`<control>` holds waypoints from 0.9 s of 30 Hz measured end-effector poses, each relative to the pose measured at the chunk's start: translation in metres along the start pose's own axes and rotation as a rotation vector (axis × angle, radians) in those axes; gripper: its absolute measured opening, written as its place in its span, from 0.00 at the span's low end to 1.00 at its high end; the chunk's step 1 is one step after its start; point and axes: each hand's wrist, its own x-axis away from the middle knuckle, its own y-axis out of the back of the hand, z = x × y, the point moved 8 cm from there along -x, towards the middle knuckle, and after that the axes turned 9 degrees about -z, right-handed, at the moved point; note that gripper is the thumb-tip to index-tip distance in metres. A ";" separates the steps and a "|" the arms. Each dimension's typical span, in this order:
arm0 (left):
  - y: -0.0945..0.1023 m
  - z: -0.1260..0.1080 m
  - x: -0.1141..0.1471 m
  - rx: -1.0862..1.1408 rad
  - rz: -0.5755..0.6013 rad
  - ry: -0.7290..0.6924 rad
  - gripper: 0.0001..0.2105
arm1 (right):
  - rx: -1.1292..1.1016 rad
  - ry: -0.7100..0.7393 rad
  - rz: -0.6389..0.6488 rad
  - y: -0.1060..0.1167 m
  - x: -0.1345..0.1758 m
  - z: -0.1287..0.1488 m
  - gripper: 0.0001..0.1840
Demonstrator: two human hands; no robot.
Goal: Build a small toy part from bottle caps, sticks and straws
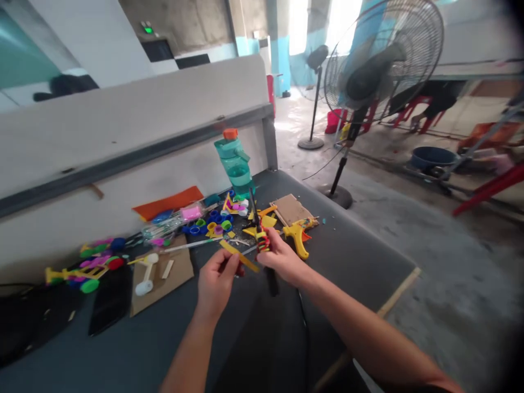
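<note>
While the left hand [216,281] pinches a thin yellow strip [248,263] between thumb and fingers, the right hand [282,257] is closed around a long dark tool [262,239] wrapped at its middle in red and yellow. The strip slants from upper left to lower right, its lower end reaching toward the tool, which stands nearly upright in the view and so crosses the strip's line at a steep angle. That free end lies just beside the right hand; whether it touches the tool, I cannot tell. Both hands are over the dark table [347,267], the left one nearer the strip's upper end. Beyond them lie yellow scraps [268,221] and a cluster of coloured rings [215,225], with a teal bottle [237,169] behind. Just past the right hand, a yellow glue gun [298,237] rests by a cardboard piece [291,208], crowding that side. On the left, a larger cardboard sheet [180,265] bears white parts [144,287], well apart from the strip. Nothing visible stands between strip and tool.
</note>
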 end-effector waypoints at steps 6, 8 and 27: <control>0.009 0.000 0.000 0.019 -0.041 0.041 0.12 | -0.070 -0.334 0.055 -0.002 0.014 -0.046 0.09; 0.017 0.002 0.000 0.044 -0.036 0.065 0.12 | -0.004 -0.292 0.104 -0.003 0.020 -0.046 0.11; 0.080 0.029 -0.031 0.206 0.003 0.002 0.12 | 0.613 -0.053 0.353 -0.068 0.016 -0.032 0.24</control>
